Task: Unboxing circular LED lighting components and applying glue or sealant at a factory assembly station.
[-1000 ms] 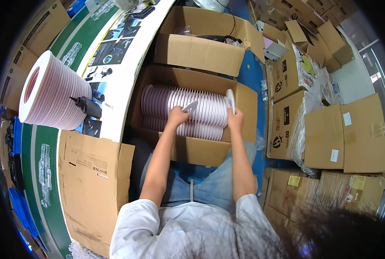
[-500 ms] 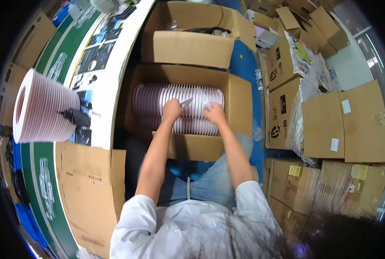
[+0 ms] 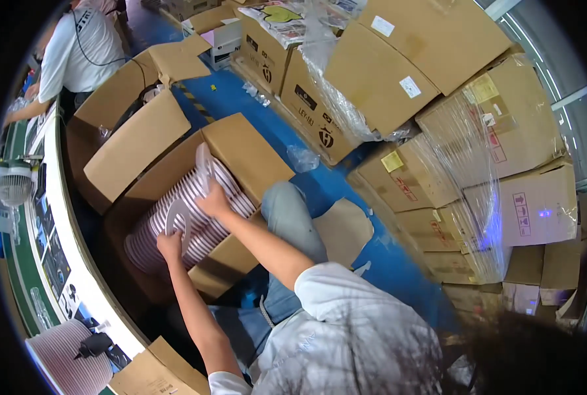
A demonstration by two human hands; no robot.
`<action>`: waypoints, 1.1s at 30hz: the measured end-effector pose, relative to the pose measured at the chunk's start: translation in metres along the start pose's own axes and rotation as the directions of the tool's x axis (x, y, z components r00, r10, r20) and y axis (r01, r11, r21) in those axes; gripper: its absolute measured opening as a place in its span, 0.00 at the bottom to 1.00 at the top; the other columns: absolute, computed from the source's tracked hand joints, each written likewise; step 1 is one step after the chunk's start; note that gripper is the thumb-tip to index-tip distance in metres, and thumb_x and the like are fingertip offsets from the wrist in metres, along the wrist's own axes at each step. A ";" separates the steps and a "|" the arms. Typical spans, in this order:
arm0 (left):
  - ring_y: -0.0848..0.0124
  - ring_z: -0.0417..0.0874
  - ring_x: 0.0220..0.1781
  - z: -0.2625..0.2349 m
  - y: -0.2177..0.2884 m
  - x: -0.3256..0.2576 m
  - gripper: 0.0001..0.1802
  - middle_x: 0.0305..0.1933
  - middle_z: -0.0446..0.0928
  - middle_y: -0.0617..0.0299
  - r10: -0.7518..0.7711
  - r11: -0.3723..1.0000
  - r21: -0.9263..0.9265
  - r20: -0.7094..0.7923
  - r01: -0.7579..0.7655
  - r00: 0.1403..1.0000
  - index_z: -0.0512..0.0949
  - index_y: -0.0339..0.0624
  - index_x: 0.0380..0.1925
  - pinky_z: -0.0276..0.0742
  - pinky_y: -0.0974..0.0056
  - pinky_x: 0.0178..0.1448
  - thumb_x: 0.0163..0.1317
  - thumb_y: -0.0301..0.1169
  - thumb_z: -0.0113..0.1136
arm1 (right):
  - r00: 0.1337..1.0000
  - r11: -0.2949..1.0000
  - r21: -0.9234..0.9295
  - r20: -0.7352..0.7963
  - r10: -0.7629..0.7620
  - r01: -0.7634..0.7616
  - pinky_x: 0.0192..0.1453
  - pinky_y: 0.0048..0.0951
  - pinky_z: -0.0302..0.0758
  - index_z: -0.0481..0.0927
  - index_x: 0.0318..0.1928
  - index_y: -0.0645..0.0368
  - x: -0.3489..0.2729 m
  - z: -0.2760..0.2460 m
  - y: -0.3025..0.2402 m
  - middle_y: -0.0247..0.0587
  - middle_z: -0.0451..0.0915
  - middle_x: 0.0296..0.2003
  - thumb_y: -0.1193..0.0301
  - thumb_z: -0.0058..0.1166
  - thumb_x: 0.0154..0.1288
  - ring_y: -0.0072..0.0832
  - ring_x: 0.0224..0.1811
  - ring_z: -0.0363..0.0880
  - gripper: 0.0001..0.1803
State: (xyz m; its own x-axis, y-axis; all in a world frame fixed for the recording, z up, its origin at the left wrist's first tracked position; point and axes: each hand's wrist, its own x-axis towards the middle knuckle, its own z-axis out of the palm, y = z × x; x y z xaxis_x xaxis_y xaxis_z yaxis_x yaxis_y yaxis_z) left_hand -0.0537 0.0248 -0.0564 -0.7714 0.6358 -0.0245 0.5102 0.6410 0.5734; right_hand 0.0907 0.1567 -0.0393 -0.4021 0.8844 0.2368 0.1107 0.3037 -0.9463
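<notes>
Pale flat rings (image 3: 152, 237) stand on edge in packed rows inside an open cardboard box (image 3: 251, 146). My left hand (image 3: 170, 245) is closed on the lower edge of one white ring (image 3: 176, 212), tilted up in front of the rows. Farther to the right, my right hand (image 3: 214, 201) grips another white ring (image 3: 203, 160), raised above the row near the box's far wall. The fingertips of both hands are partly hidden behind the rings.
A second open carton (image 3: 139, 145) stands beyond the box. On the left runs a white workbench edge (image 3: 86, 263), with a stack of rings (image 3: 73, 362) at its near end. Wrapped cartons (image 3: 432, 171) line the right. A co-worker (image 3: 93, 49) sits far left.
My view has swung to the right, showing a co-worker and more cartons. Each hand now has a ring raised from the rows; the flat blade-like shape by my left hand is seen as a ring.
</notes>
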 end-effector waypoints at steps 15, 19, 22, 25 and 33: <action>0.49 0.81 0.33 -0.019 0.004 -0.013 0.15 0.27 0.79 0.43 -0.097 0.984 0.157 0.063 0.086 0.993 0.79 0.30 0.23 0.76 0.54 0.39 0.41 0.35 0.63 | 0.858 0.979 -0.164 0.513 -0.024 0.125 0.37 0.43 0.72 0.73 0.29 0.69 -0.003 -0.010 -0.003 0.61 0.77 0.26 0.69 0.55 0.41 0.47 0.30 0.77 0.15; 0.51 0.80 0.34 -0.042 0.028 -0.012 0.13 0.27 0.79 0.48 -0.035 0.999 -0.016 -0.075 0.034 0.997 0.79 0.33 0.25 0.74 0.56 0.40 0.43 0.32 0.63 | 0.984 0.994 -0.110 0.178 0.026 -0.007 0.39 0.42 0.73 0.74 0.32 0.69 -0.012 -0.006 0.011 0.60 0.77 0.27 0.67 0.57 0.42 0.50 0.32 0.77 0.18; 0.57 0.77 0.36 -0.067 0.059 -0.018 0.11 0.29 0.76 0.56 0.420 0.875 0.049 -0.573 -0.481 0.704 0.76 0.39 0.31 0.67 0.57 0.42 0.44 0.26 0.62 | 0.905 0.977 -0.206 0.404 0.133 -0.052 0.36 0.36 0.73 0.76 0.29 0.64 -0.003 -0.022 0.031 0.48 0.79 0.26 0.66 0.58 0.45 0.40 0.29 0.79 0.13; 0.56 0.76 0.34 -0.071 0.054 -0.023 0.10 0.28 0.74 0.57 0.454 0.863 0.080 -0.557 -0.499 0.696 0.74 0.40 0.28 0.66 0.56 0.42 0.44 0.26 0.64 | 0.733 0.966 -0.136 0.631 0.255 -0.219 0.32 0.31 0.72 0.76 0.28 0.62 -0.003 -0.012 0.026 0.41 0.78 0.22 0.68 0.56 0.47 0.29 0.26 0.76 0.11; 0.47 0.76 0.34 -0.051 0.061 -0.024 0.09 0.26 0.75 0.48 0.457 0.887 0.037 -0.204 -0.460 0.866 0.75 0.39 0.29 0.70 0.46 0.37 0.46 0.26 0.60 | 0.738 0.982 -0.166 0.652 0.173 -0.084 0.27 0.34 0.70 0.77 0.23 0.63 -0.014 -0.008 0.060 0.38 0.75 0.16 0.65 0.54 0.48 0.27 0.21 0.74 0.12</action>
State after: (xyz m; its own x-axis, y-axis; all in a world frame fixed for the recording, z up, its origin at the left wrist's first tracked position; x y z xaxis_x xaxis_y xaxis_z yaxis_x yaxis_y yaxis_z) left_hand -0.0233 0.0262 0.0213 -0.5122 0.7558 0.4079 0.8214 0.2924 0.4897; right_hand 0.1103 0.1655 -0.0974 -0.8701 0.4748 -0.1326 0.2937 0.2833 -0.9130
